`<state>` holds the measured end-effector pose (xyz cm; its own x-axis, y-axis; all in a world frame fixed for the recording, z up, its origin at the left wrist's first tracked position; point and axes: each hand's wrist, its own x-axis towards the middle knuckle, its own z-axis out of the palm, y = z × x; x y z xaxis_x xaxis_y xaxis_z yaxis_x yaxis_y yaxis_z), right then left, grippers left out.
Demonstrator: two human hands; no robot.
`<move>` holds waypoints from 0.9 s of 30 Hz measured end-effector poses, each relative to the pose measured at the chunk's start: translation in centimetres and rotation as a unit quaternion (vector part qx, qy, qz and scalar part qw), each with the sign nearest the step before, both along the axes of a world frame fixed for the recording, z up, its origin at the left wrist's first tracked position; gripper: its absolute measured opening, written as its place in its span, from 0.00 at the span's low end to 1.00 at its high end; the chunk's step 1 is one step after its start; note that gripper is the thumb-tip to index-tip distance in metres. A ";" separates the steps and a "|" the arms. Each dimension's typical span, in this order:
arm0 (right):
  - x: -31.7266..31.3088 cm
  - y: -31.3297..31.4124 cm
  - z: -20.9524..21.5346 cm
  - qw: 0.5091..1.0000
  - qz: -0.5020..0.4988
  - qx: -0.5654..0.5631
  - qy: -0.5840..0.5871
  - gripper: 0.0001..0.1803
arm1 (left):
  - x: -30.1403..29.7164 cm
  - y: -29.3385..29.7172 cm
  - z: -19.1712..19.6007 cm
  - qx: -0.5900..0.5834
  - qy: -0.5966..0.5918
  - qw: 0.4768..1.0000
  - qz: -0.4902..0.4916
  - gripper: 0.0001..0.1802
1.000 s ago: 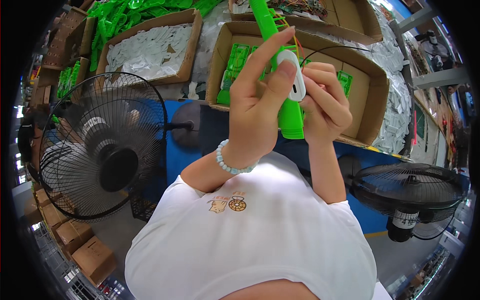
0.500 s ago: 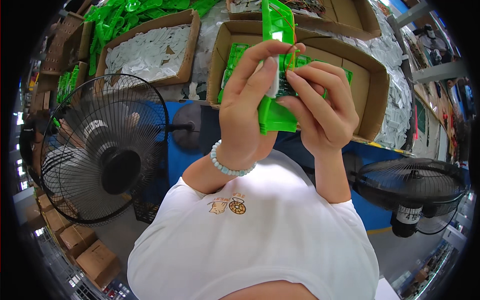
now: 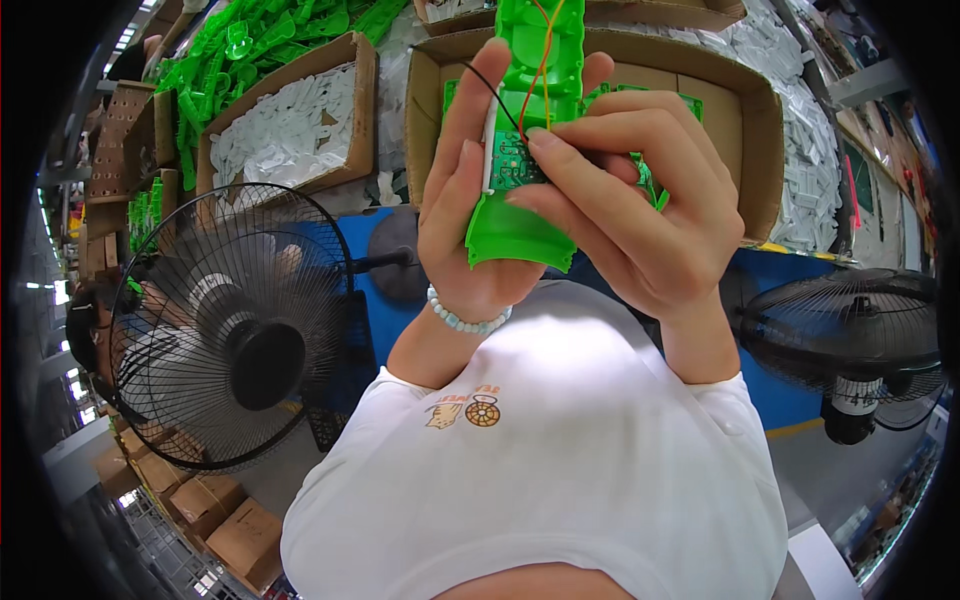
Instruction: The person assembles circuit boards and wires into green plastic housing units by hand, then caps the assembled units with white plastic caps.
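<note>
I hold a long bright green plastic shell (image 3: 530,215) upright in front of my chest. My left hand (image 3: 462,215) wraps its left side, fingers reaching up along the edge. My right hand (image 3: 640,215) grips it from the right, with the fingertips pressing a small green circuit board (image 3: 512,160) inside the shell. Red, orange and black wires (image 3: 535,75) run up from the board. A pale bead bracelet (image 3: 468,320) sits on my left wrist.
Behind my hands is a cardboard box (image 3: 745,130) with green parts. Another box (image 3: 290,125) holds white pieces, beside a pile of green plastic parts (image 3: 270,40). Black fans stand at the left (image 3: 235,330) and right (image 3: 850,340). Small cartons (image 3: 215,510) lie below.
The green shell has come closer and turned so its open inside with the circuit board faces me. My right fingers moved onto the board; the white piece seen earlier is out of sight.
</note>
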<state>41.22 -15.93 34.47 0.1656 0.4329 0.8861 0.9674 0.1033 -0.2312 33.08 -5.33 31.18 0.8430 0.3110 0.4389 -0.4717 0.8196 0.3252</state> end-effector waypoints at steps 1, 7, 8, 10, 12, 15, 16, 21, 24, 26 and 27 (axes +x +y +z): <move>0.1 0.0 0.1 1.000 0.005 0.005 -0.018 0.21 | 0.1 0.0 -0.1 0.005 -0.045 0.999 -0.017 0.32; -0.2 -0.6 0.7 0.999 0.027 0.009 -0.023 0.21 | -0.1 -0.6 0.0 -0.103 -0.016 0.991 -0.077 0.33; -0.4 -0.7 0.7 0.999 0.027 0.011 -0.021 0.21 | -0.3 -0.6 0.0 -0.102 -0.014 0.992 -0.077 0.33; -0.6 -0.6 0.5 0.999 0.033 0.021 -0.008 0.22 | -0.5 -0.3 -0.4 -0.093 0.064 0.991 -0.067 0.33; -0.3 -0.6 0.5 0.999 0.038 0.017 -0.007 0.22 | 0.0 -0.7 -0.5 -0.067 0.000 0.996 -0.057 0.33; -0.5 -0.7 0.6 0.999 0.036 0.015 -0.004 0.22 | -0.1 -1.3 -0.6 -0.019 -0.059 0.998 -0.020 0.33; -0.5 -0.6 0.6 0.999 0.033 0.020 -0.003 0.21 | 0.0 -1.4 -0.6 0.003 -0.054 0.998 0.011 0.33; 0.1 -0.8 0.3 0.998 0.064 0.000 0.022 0.20 | 0.0 -1.2 -0.4 0.011 -0.033 0.999 0.011 0.32; 1.0 -0.8 -0.5 0.995 0.085 -0.010 0.048 0.19 | 0.8 -0.4 -0.2 0.128 -0.071 0.987 0.059 0.30; 1.0 -0.8 -0.8 0.985 0.064 -0.003 0.162 0.17 | 0.8 -0.6 1.3 0.234 0.052 0.947 0.215 0.29; 0.9 -1.1 -0.8 0.972 0.080 -0.010 0.219 0.18 | 1.2 0.5 0.5 0.177 0.007 0.977 0.119 0.28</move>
<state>42.13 -17.00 33.69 0.4543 0.4999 0.7373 0.7479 0.2356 -0.6206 34.26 -4.80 31.66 0.7722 0.3287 0.5437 -0.6283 0.5222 0.5767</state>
